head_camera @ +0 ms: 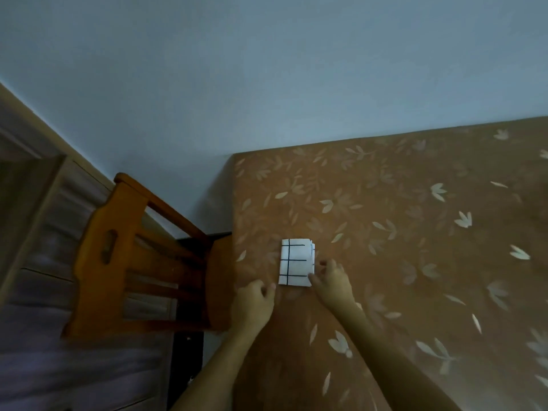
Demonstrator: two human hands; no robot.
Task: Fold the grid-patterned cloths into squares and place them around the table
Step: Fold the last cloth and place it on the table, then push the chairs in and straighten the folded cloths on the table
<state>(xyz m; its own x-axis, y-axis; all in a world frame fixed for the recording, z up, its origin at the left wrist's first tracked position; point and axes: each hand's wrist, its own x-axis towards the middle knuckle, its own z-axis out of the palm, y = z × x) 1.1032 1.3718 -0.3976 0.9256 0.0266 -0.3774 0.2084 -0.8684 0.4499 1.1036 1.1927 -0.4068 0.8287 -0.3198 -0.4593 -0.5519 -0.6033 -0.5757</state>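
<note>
A folded cloth (296, 262) with dark grid lines lay flat on the bench (415, 262), low and left of centre in the frame, near the bench's left edge beside a wooden chair (124, 256). The right hand (333, 284) touched the cloth's lower right corner, its fingers (314, 278) loosely bent at the edge; whether they pinched the layers could not be told. The left hand (253, 304) rested just beside the lower left corner, its fingers curled and holding nothing. The cloth looked more oblong than square, with layers peeping out along the right side. To place it well, the person would probably need to square those edges, press the stack flat, and keep it clear of the bench's edge.
</note>
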